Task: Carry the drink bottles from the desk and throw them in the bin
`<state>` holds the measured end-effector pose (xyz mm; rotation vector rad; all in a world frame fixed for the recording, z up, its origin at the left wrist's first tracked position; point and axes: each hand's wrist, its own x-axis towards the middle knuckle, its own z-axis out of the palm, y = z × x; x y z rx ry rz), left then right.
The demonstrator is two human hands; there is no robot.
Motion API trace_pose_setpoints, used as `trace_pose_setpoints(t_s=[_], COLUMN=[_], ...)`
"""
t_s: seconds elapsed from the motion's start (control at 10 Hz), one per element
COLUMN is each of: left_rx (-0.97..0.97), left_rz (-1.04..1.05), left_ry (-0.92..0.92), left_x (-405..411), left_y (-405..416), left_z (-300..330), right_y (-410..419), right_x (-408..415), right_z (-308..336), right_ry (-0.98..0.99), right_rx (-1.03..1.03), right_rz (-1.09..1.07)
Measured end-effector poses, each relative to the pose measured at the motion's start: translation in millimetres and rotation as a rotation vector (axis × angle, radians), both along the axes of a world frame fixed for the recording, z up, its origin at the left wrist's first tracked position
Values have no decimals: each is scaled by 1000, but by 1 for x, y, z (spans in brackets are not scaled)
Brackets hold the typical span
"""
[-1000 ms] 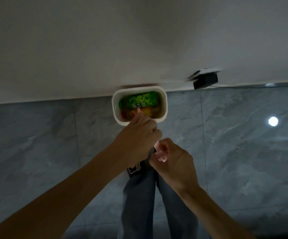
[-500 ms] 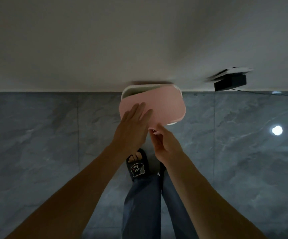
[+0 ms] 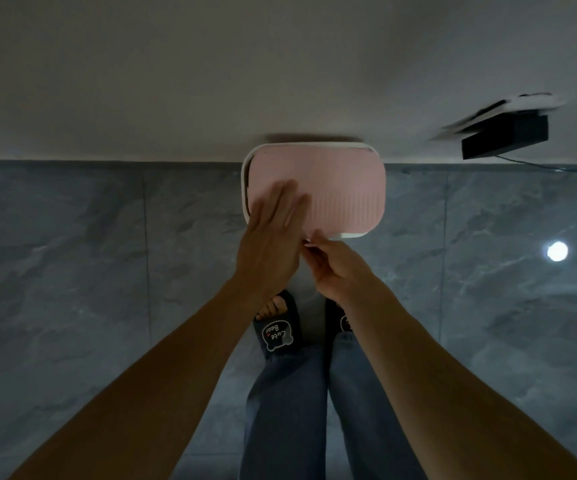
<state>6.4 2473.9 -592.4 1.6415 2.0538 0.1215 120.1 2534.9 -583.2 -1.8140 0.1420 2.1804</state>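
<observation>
both arms reach forward over the grey tiled floor to the bin by the wall. left hand lies flat, fingers spread, on its pink lid; right hand pinches the lid's near edge. no bottles show; the lid covers the bin

Home: tiled floor, slippers

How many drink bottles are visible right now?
0. The bin has its pink lid down, with the left hand flat on it and the right hand at its near edge; any bottles inside are hidden.
</observation>
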Motion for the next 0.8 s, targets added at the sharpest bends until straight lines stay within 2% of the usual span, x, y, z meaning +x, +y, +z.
trace_pose_setpoints(t_s=[0.5, 0.7, 0.8], left_rx=[-38, -68, -97], left_rz=[8, 90, 219], left_ry=[66, -54, -121], left_x=[2, 0, 3], left_y=[-3, 1, -14], left_z=[-17, 6, 37], right_y=[4, 3, -5], right_x=[2, 16, 41], right_z=[-23, -9, 22], right_ry=[-136, -235, -378], right_rx=[0, 148, 264], right_rz=[148, 461, 794])
